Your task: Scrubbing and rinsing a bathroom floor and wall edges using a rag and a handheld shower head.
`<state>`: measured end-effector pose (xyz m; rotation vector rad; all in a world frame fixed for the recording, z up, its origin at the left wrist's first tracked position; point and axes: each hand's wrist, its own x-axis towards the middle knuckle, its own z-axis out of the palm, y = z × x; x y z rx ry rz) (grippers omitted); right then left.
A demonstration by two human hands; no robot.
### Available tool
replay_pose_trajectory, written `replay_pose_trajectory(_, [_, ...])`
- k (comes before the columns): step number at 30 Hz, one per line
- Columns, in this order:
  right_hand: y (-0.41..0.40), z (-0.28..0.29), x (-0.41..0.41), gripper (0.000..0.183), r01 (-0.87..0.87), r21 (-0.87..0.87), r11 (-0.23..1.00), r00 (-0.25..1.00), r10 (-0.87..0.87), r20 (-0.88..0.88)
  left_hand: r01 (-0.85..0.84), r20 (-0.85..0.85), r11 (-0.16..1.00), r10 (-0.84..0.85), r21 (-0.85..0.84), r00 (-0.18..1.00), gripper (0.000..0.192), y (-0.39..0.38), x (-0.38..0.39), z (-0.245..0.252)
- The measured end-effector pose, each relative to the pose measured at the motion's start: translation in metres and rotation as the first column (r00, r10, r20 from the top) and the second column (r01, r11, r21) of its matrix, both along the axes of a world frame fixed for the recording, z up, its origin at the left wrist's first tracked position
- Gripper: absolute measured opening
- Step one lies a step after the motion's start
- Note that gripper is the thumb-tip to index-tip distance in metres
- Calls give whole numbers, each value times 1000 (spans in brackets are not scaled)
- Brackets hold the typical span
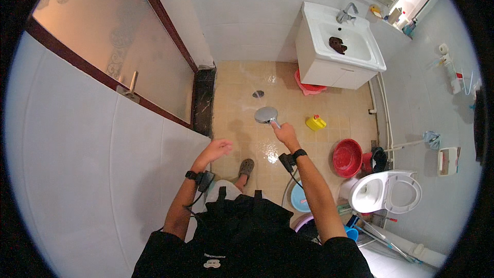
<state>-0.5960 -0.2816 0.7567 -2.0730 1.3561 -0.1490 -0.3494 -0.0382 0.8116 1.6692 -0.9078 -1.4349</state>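
Note:
My right hand (286, 135) grips the handle of a chrome handheld shower head (266, 115) above the wet tiled floor (231, 116). Fine streaks of water show beyond the head, near a round floor drain (258, 94). My left hand (216, 151) hangs in the air beside the tiled wall, with nothing in it and its fingers loosely bent. To the right of the shower head, a yellow plastic jug with a red cap (316, 123) stands on the floor.
A white washbasin cabinet (328, 69) holds a dark cloth (338, 45) in its bowl; a red basin (299, 81) lies underneath. To my right are a red bucket (347, 158), a toilet (366, 193) and a blue basin (300, 197). A frosted-glass door (146, 65) is at left.

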Motion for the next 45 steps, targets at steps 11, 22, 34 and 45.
replay_pose_trajectory(11, [22, 6, 34, 79, -66, 14, 998, 996, 67, -64, -43, -18, 999, 43, -9, 999, 31, 19, 17, -17])
replay_pose_trajectory(22, [37, 22, 29, 77, -10, 50, 999, 1000, 11, -16, -73, -16, 997, 73, 32, 997, 28, 27, 18, -15])
replay_pose_trajectory(34, [49, 49, -9, 63, 100, -95, 990, 974, -78, 213, -54, -114, 998, 49, -40, 992, 30, -77, -62, -4])
replay_pose_trajectory(45, [55, 70, -45, 39, 276, -191, 942, 855, -150, 497, -459, -475, 827, 278, -324, 835, 35, -148, -198, 39])
